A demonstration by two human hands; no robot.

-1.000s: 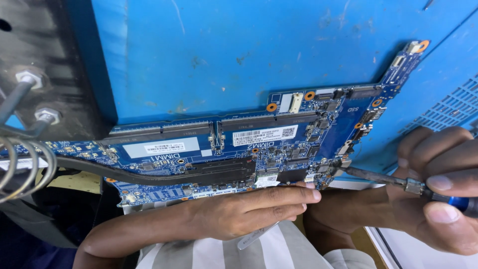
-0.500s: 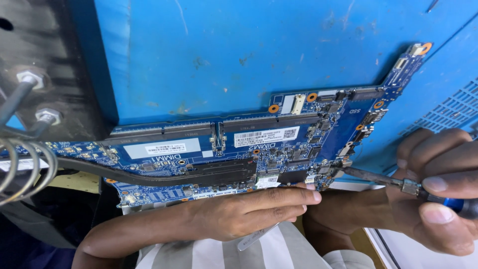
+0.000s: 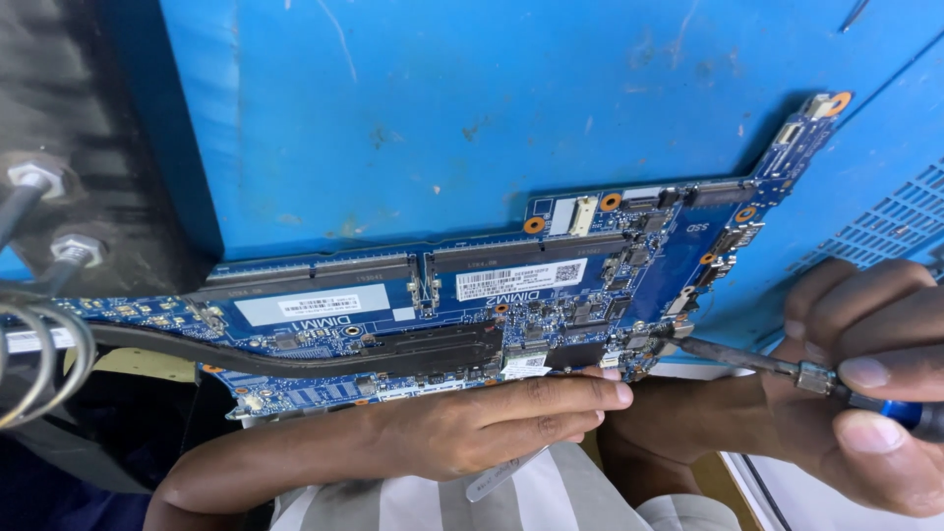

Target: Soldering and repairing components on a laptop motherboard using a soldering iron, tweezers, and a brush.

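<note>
A blue laptop motherboard (image 3: 551, 295) lies on a blue mat (image 3: 492, 118), with a black heat pipe (image 3: 295, 359) running along its near side. My left hand (image 3: 492, 423) lies flat against the board's near edge, fingers stretched out to the right and pressing on it. My right hand (image 3: 865, 383) grips a screwdriver (image 3: 737, 356) with a blue handle. Its metal shaft points left, and the tip touches the board's near right edge, just beyond my left fingertips.
A dark metal frame (image 3: 59, 147) with two bolts stands at the left, and coiled wire (image 3: 39, 364) hangs below it. A blue perforated panel (image 3: 885, 216) is at the right. A white sheet (image 3: 836, 501) shows at the bottom right.
</note>
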